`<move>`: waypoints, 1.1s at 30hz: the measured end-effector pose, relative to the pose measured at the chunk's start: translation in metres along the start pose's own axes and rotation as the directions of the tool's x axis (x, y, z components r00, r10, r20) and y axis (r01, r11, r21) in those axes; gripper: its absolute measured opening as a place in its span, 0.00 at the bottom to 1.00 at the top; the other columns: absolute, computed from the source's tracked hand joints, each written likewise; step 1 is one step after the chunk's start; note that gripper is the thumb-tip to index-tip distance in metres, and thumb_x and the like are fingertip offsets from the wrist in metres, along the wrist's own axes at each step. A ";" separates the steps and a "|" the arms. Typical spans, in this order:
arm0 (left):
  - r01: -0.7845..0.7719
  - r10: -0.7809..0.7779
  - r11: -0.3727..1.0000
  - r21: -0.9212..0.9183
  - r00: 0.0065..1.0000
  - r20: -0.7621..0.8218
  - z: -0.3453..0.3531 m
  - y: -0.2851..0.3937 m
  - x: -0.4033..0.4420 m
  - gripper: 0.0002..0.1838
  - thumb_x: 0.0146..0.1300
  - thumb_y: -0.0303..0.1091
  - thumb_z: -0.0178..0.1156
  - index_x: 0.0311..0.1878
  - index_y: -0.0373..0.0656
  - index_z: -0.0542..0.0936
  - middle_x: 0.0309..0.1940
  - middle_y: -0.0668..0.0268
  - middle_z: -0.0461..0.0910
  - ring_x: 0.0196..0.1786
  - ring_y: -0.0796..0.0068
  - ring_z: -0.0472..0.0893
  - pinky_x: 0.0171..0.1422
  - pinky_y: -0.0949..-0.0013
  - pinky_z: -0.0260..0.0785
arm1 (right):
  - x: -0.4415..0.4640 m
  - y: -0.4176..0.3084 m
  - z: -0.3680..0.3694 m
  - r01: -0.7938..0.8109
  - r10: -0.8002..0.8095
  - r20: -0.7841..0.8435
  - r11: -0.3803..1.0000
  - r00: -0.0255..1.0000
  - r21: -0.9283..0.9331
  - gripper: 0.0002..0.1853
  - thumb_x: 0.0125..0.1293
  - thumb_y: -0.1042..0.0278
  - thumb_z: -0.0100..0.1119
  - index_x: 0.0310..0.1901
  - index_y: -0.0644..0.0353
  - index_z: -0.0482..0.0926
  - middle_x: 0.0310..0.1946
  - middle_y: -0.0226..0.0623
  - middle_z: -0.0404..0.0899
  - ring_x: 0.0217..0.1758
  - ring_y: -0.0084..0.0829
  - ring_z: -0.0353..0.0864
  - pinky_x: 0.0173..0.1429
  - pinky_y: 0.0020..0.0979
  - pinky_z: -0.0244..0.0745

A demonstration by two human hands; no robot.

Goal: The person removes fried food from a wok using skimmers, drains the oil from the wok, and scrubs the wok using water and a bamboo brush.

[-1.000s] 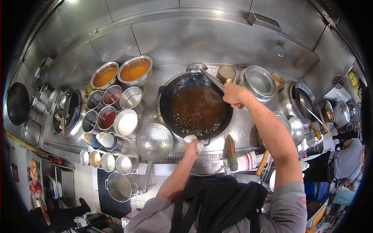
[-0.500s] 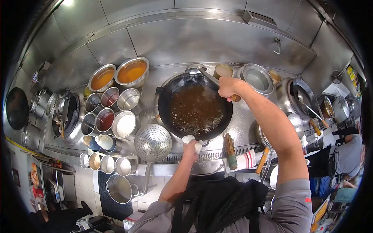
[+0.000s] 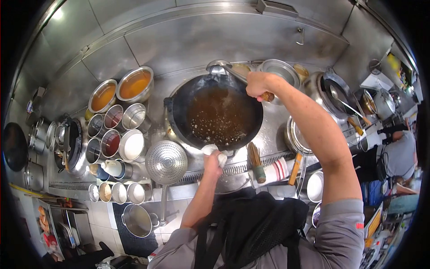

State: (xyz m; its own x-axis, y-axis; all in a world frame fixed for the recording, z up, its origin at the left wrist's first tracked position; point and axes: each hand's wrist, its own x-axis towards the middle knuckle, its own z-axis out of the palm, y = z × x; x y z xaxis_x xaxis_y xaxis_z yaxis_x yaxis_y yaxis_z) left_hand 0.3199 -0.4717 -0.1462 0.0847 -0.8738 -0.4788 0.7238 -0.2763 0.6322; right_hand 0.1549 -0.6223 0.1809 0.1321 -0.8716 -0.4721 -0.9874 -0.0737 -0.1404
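A wide black wok sits at the centre of the frame, seen from above, its round mouth open to the viewer. Its inner wall is dark, with a grey sheen along the upper part. A pool of brown liquid fills the bottom; small pale bits are scattered over it, thickest in the lower half, while the upper half looks smoother and a little hazy. What the bits are is too small to tell.

Just below the centre, the person's left hand has its fingers closed around a folded white cloth pressed against the wok's lower rim. Right of centre, above the wok's right edge, the right hand is wrapped around the handle of a metal ladle. The ladle's wooden end pokes out below the fist, and its shiny round bowl lies at the wok's top rim.

Left of the wok is a round, perforated metal skimmer. Below and to the right of the wok are a bristle brush with a green-bound grip and a white towel with red stripes.
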 end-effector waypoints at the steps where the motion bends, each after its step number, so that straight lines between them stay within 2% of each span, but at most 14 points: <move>1: 0.006 -0.006 1.000 0.006 1.000 0.020 0.002 -0.002 0.000 0.09 0.55 0.20 0.56 0.41 0.39 0.75 0.31 0.62 0.77 0.31 0.63 0.82 0.32 0.63 0.76 | -0.002 0.005 0.000 0.011 -0.011 -0.001 1.000 1.000 0.017 0.08 0.54 0.74 0.56 0.23 0.67 0.81 0.19 0.42 0.83 0.20 0.35 0.83 0.25 0.39 0.76; 4: 0.002 -0.002 1.000 0.007 1.000 0.030 0.010 -0.005 -0.003 0.10 0.55 0.19 0.56 0.41 0.40 0.74 0.31 0.63 0.77 0.31 0.64 0.81 0.32 0.62 0.76 | -0.005 0.022 0.001 0.001 0.000 -0.020 0.998 1.000 0.067 0.08 0.53 0.74 0.57 0.22 0.68 0.80 0.18 0.40 0.81 0.19 0.35 0.81 0.25 0.40 0.75; 8: 0.025 -0.026 1.000 0.011 0.998 0.050 0.031 -0.007 -0.015 0.10 0.56 0.19 0.56 0.41 0.41 0.74 0.32 0.64 0.76 0.30 0.66 0.81 0.32 0.63 0.76 | -0.026 0.039 0.000 -0.056 0.054 0.015 0.969 0.998 0.240 0.06 0.55 0.78 0.55 0.22 0.68 0.76 0.17 0.40 0.76 0.16 0.33 0.75 0.19 0.37 0.69; 9: 0.037 -0.038 0.999 0.022 0.998 0.056 0.034 -0.009 -0.017 0.10 0.56 0.19 0.56 0.41 0.41 0.74 0.32 0.64 0.76 0.30 0.66 0.81 0.32 0.63 0.76 | -0.028 0.046 0.002 -0.026 0.025 0.004 0.969 1.000 0.247 0.06 0.55 0.79 0.54 0.22 0.68 0.75 0.16 0.40 0.73 0.15 0.31 0.73 0.17 0.35 0.66; 12: 0.057 -0.061 0.996 0.066 0.996 0.067 0.046 -0.017 -0.022 0.10 0.57 0.19 0.56 0.42 0.42 0.74 0.32 0.66 0.76 0.30 0.69 0.80 0.31 0.65 0.76 | -0.037 0.065 0.005 -0.053 0.057 -0.007 0.962 0.998 0.268 0.05 0.54 0.79 0.55 0.22 0.69 0.75 0.16 0.39 0.73 0.15 0.31 0.73 0.18 0.36 0.67; 15: 0.060 -0.066 0.996 0.063 0.993 0.100 0.062 -0.022 -0.032 0.09 0.57 0.18 0.56 0.40 0.42 0.75 0.30 0.67 0.76 0.28 0.71 0.80 0.30 0.66 0.75 | -0.043 0.086 0.009 -0.122 0.142 -0.039 0.939 0.989 0.321 0.05 0.48 0.78 0.55 0.23 0.66 0.82 0.20 0.41 0.82 0.22 0.35 0.83 0.27 0.40 0.75; 21: 0.038 -0.046 0.998 0.045 0.981 0.188 0.081 -0.049 -0.029 0.06 0.55 0.19 0.57 0.34 0.42 0.75 0.26 0.68 0.75 0.25 0.71 0.79 0.27 0.67 0.73 | -0.062 0.123 0.011 -0.155 0.183 -0.056 0.934 0.982 0.321 0.06 0.51 0.80 0.54 0.24 0.67 0.81 0.20 0.41 0.81 0.21 0.35 0.82 0.25 0.41 0.75; 24: 0.068 -0.085 0.994 0.080 0.970 0.230 0.090 -0.064 -0.022 0.09 0.56 0.17 0.55 0.38 0.42 0.73 0.29 0.68 0.74 0.25 0.71 0.79 0.29 0.66 0.75 | -0.070 0.142 0.012 -0.149 0.181 -0.075 0.938 0.981 0.314 0.06 0.51 0.81 0.54 0.24 0.66 0.82 0.19 0.41 0.81 0.21 0.35 0.82 0.24 0.41 0.74; 27: 0.077 -0.094 0.994 0.081 0.966 0.240 0.102 -0.075 -0.023 0.09 0.56 0.17 0.55 0.38 0.42 0.73 0.29 0.68 0.74 0.26 0.70 0.79 0.29 0.65 0.75 | -0.081 0.158 0.012 -0.211 0.267 -0.069 0.875 0.961 0.436 0.05 0.50 0.81 0.55 0.24 0.67 0.82 0.20 0.42 0.81 0.22 0.36 0.82 0.24 0.41 0.74; 33: 0.079 -0.108 0.988 0.134 0.969 0.223 0.140 -0.081 -0.046 0.07 0.56 0.20 0.57 0.37 0.41 0.74 0.28 0.66 0.75 0.27 0.69 0.80 0.32 0.64 0.77 | -0.095 0.194 0.015 -0.197 0.274 -0.095 0.856 0.957 0.479 0.05 0.51 0.80 0.55 0.27 0.70 0.81 0.22 0.42 0.81 0.21 0.36 0.82 0.24 0.40 0.74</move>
State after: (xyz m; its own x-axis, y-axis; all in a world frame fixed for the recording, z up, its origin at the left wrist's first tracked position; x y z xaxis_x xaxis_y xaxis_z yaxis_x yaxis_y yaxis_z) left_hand 0.1613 -0.4649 -0.0903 -0.1492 -0.9059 -0.3963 0.6296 -0.3961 0.6683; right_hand -0.0476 -0.5463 0.1854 -0.1523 -0.9005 -0.4073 -0.8290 0.3408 -0.4435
